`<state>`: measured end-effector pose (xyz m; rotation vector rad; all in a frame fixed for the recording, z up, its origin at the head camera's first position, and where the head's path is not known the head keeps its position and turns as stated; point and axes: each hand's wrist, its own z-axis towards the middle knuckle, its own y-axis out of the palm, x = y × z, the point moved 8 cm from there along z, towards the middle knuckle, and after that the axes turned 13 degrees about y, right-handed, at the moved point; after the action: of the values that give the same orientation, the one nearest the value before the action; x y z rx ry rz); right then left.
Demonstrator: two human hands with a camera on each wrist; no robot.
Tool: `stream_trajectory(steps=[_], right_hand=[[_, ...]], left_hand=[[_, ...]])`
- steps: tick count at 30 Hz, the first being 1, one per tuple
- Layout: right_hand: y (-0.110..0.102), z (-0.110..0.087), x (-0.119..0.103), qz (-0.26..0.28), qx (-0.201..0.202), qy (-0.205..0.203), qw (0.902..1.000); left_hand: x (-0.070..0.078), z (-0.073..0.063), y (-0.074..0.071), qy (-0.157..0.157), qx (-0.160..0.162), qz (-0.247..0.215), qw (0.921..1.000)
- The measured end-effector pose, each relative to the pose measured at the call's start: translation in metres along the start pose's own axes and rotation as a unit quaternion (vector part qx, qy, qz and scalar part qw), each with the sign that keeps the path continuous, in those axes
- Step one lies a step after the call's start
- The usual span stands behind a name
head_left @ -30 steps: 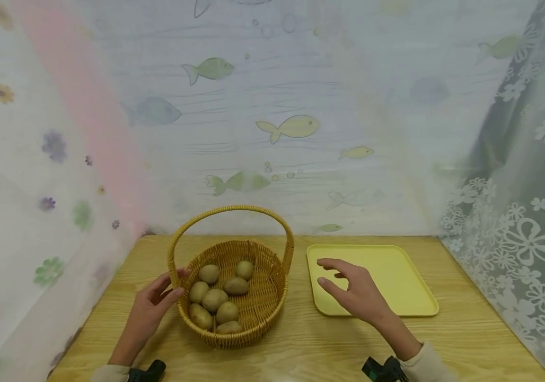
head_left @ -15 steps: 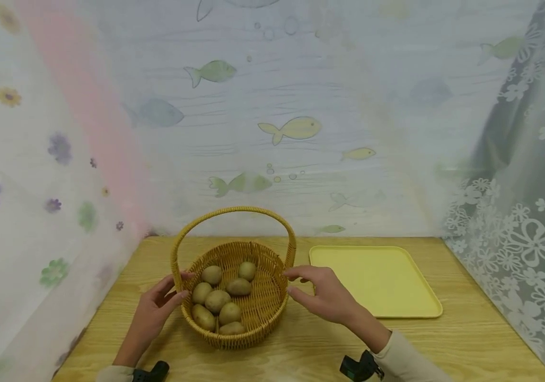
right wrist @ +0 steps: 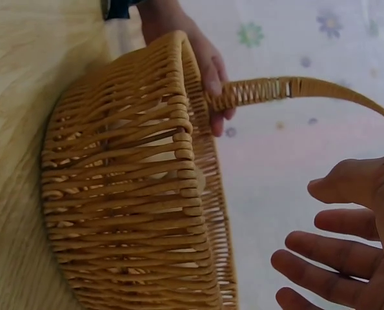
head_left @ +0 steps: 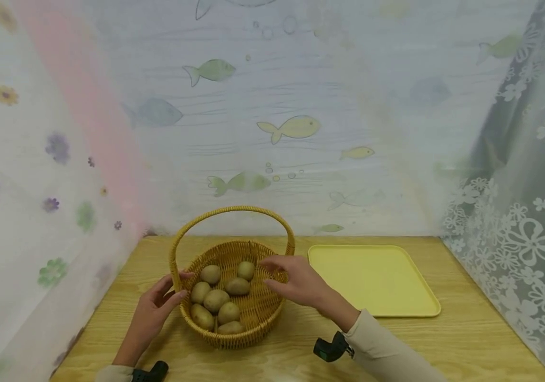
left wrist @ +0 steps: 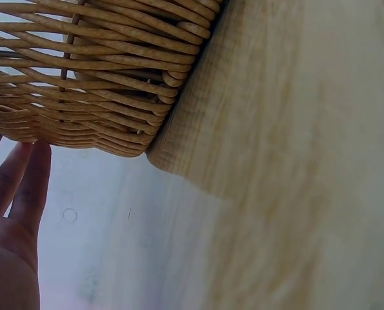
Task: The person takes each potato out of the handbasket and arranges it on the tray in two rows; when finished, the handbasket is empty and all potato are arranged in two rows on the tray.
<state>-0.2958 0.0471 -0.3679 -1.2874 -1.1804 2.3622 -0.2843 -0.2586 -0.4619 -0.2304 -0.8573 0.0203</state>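
A round wicker basket [head_left: 253, 331] with a tall arched handle [head_left: 234, 208] holds several potatoes [head_left: 215, 300], mostly in its left half. My left hand [head_left: 150, 310] grips the basket's left rim at the foot of the handle, with thumb and fingers about it. In the left wrist view, fingers [left wrist: 33, 187] touch the outer weave. Over the basket's right side hovers my right hand [head_left: 298, 281], fingers spread and holding nothing, close to the potato [head_left: 246, 270] at the back. The right wrist view shows that hand [right wrist: 353, 252] apart from the rim; the potatoes are mostly hidden there.
A yellow tray [head_left: 372, 281] lies on the wooden table [head_left: 296, 350] to the right of the basket. Behind the table hangs a pale curtain [head_left: 272, 159] printed with fish, and patterned sheets close off both sides.
My right hand has moved left from above the tray, past the basket's right rim, to over the basket. The left hand and the basket stay in place.
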Motion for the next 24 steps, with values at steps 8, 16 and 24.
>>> stream_trajectory(steps=[8,16,24], right_hand=[[0.011,0.024,-0.004,-0.036,-0.021,0.016,0.9990],[0.015,0.041,0.001,-0.004,-0.034,0.062,0.9975],[0.020,0.066,0.005,-0.006,-0.043,0.117,0.9922]], left_hand=[[-0.001,-0.005,0.000,-0.012,0.008,-0.004,0.9999],[-0.002,-0.005,0.001,-0.012,0.003,-0.006,0.9999],[0.000,-0.002,-0.001,-0.014,0.004,0.004,0.9999]])
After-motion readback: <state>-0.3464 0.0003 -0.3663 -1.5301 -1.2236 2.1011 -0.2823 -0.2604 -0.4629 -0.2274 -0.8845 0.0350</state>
